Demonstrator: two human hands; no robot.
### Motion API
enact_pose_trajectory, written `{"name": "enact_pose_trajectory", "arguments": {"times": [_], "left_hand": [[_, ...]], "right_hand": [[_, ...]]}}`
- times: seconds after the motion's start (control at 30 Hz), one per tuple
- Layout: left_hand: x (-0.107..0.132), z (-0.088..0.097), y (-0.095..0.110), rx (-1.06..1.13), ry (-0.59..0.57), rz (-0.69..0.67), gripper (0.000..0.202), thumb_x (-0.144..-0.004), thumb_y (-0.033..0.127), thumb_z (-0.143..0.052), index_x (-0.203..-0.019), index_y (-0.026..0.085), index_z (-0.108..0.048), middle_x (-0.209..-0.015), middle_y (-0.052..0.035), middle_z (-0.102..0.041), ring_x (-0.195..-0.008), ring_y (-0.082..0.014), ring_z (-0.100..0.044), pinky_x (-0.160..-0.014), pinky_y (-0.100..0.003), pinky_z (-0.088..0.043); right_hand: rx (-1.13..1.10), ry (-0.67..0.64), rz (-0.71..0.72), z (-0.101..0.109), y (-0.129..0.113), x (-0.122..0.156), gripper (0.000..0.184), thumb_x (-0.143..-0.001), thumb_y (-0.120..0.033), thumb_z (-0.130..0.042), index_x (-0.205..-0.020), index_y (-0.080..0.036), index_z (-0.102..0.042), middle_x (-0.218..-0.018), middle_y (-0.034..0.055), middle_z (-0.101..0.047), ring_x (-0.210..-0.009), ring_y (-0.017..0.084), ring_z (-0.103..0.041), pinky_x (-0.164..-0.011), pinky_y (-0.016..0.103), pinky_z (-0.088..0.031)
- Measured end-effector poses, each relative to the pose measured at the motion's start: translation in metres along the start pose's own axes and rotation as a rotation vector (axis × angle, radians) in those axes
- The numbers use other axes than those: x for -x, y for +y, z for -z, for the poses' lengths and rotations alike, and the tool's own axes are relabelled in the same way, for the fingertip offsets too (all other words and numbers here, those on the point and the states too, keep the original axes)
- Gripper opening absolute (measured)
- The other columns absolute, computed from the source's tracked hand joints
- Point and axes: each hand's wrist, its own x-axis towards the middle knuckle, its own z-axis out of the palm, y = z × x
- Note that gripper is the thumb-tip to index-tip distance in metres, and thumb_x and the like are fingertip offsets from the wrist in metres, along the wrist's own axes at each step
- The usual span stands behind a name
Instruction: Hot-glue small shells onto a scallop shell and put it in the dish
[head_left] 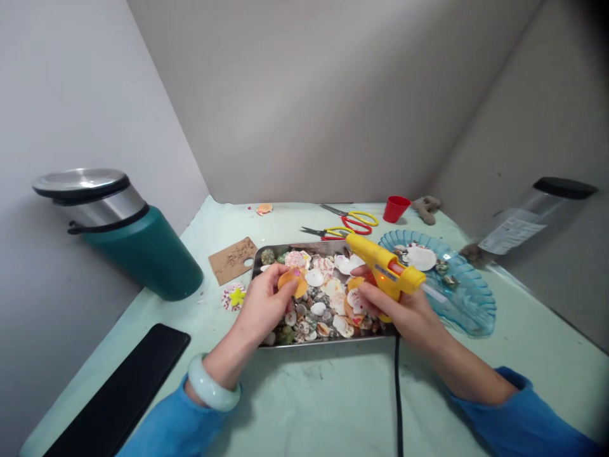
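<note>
Between the fingers of my left hand [266,295] is an orange seashell [299,283], held over the left part of a metal tray [328,341]. My right hand [404,311] is wrapped around a yellow glue gun [383,263], its nozzle pointing up and to the left above the tray's right side. A black cord [398,393] runs down from below that hand. Loose shells [318,309] of many kinds fill the tray: white, pink-striped, orange and small grey-green spiral ones.
A green bottle [143,254] and a black flat object [124,387] lie left. Brown card [232,260] and a shell with a yellow star [234,296] sit beside the tray. Behind are scissors [361,219] and a red cup [396,209]; right, a blue dish [483,298] and clear bottle [518,222].
</note>
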Motion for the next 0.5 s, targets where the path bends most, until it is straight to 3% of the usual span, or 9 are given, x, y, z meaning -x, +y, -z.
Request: {"name": "enact_pose_trajectory", "arguments": {"times": [0.13,0.33,0.5], "left_hand": [[0.002,-0.005,0.004,0.085,-0.038,0.031,0.021,-0.080,0.036,-0.060,-0.091,0.020,-0.050,-0.047,0.0086,-0.049,-0.039,-0.0089,-0.043,-0.040,-0.019,-0.031],[0.009,-0.011,0.007,0.181,-0.136,0.058,0.030,-0.081,0.043,-0.060,-0.096,0.020,-0.047,-0.045,0.0080,-0.052,-0.037,-0.0096,-0.042,-0.039,-0.020,-0.035],[0.009,-0.011,0.005,0.008,-0.120,0.011,0.020,-0.085,0.041,-0.054,-0.087,0.021,-0.054,-0.044,0.0064,-0.052,-0.040,-0.0114,-0.046,-0.043,-0.021,-0.036]], "right_hand": [[-0.051,-0.180,-0.051,0.007,-0.003,0.001,0.037,-0.084,-0.050,-0.061,-0.107,-0.022,-0.064,-0.060,-0.0025,-0.049,-0.050,0.013,-0.045,-0.048,0.027,-0.040],[-0.044,-0.344,-0.078,0.012,-0.004,0.002,0.035,-0.080,-0.054,-0.062,-0.097,-0.024,-0.065,-0.059,-0.0014,-0.053,-0.050,0.014,-0.046,-0.047,0.028,-0.041],[-0.025,-0.374,-0.094,0.013,0.002,0.001,0.028,-0.085,-0.046,-0.061,-0.103,-0.024,-0.066,-0.066,0.0006,-0.060,-0.054,0.014,-0.052,-0.047,0.025,-0.041]]}}
